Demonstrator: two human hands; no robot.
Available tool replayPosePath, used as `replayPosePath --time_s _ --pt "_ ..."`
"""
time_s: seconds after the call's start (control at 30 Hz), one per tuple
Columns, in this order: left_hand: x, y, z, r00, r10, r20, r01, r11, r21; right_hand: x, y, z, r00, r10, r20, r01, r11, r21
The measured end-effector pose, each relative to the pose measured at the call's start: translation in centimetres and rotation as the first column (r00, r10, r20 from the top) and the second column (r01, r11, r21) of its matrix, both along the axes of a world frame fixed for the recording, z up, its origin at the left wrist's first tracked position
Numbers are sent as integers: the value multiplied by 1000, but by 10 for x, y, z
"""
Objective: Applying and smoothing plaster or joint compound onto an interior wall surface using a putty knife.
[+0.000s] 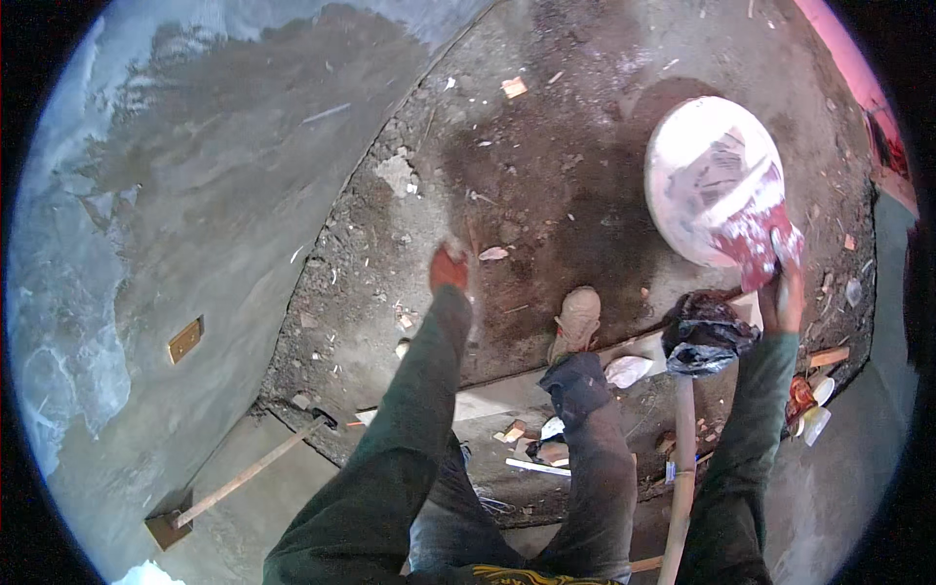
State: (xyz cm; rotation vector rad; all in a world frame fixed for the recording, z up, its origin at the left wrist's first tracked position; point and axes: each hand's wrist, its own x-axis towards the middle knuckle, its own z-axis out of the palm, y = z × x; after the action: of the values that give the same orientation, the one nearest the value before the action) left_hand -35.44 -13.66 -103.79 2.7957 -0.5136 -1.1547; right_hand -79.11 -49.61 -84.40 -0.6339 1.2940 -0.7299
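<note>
On the left, the grey plastered wall (224, 195) looks smoothed over most of its face, with a wood-handled tool (244, 475) leaning at its foot; the work seems well along, judging by that. The left hand (449, 265) hangs free above the rubble floor (546, 175), its fingers too blurred to tell. Farther right, the right hand (783, 292) grips a red-and-white bag (753, 244), fingers closed on its lower edge, against the white bucket (710, 175).
</note>
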Motion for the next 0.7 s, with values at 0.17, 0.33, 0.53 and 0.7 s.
replayPosePath --time_s 0.17,0.33,0.53,0.7 --pt "153 -33 -22 942 -186 279 212 975 -67 -10 77 -7 992 -103 -68 111 985 129" --pt "209 -69 -53 715 -518 470 569 821 39 -24 132 -2 977 -126 -172 155 973 168" --pt "180 -65 -49 720 -531 447 462 847 262 -10 163 16 957 -137 -255 174 977 127" --pt "174 -46 -23 911 -335 242 317 942 109 -16 177 34 945 -244 -219 265 961 72"
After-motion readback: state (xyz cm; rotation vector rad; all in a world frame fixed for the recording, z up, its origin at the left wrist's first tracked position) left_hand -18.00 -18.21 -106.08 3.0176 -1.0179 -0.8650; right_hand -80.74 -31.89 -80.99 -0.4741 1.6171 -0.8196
